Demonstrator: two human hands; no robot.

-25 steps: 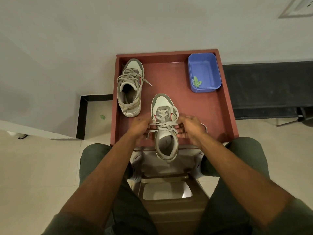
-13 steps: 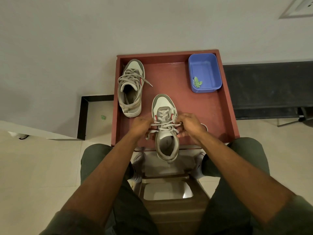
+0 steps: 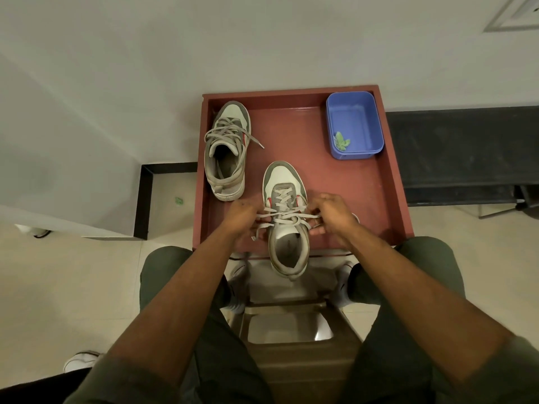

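Grey-and-white sneaker (image 3: pixel 285 182), toe pointing away, at the near edge of the red rimmed worktop (image 3: pixel 335 182), heel overhanging. Flanked by left hand (image 3: pixel 244 213) and right hand (image 3: pixel 334 212), fingers curled and pinching flat woven laces (image 3: pixel 288 214) drawn taut across the tongue. Matching sneaker (image 3: pixel 227 150) far left; glossy blue plastic tub (image 3: pixel 354 123) in the far right corner.

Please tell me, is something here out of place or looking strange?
Yes. The near shoe hangs its heel past the near edge of the tray, with nothing visible under it, while the left hand and right hand pinch its laces. The far shoe has a loose lace end trailing on the tray.
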